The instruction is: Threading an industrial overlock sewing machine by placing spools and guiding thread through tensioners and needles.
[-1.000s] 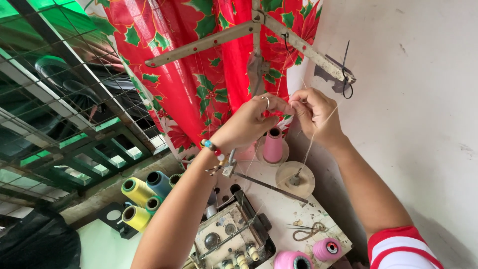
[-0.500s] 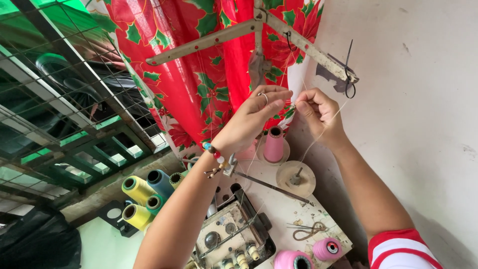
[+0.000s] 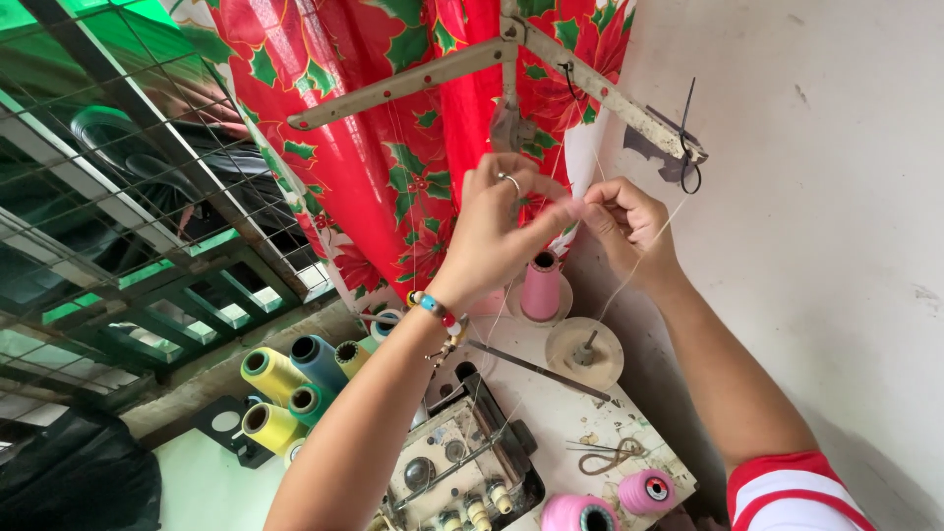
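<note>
Hands have drawn together since a moment ago: left hand [image 3: 497,231] and right hand [image 3: 621,224] now pinch one pale thread [image 3: 629,270] fingertip to fingertip, under the metal frame [image 3: 413,79], above the pink cone [image 3: 541,287].

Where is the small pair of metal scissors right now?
In the head view, the small metal scissors lie flat on the white stand plate, low and right of centre, just above the small pink thread spool.
</note>
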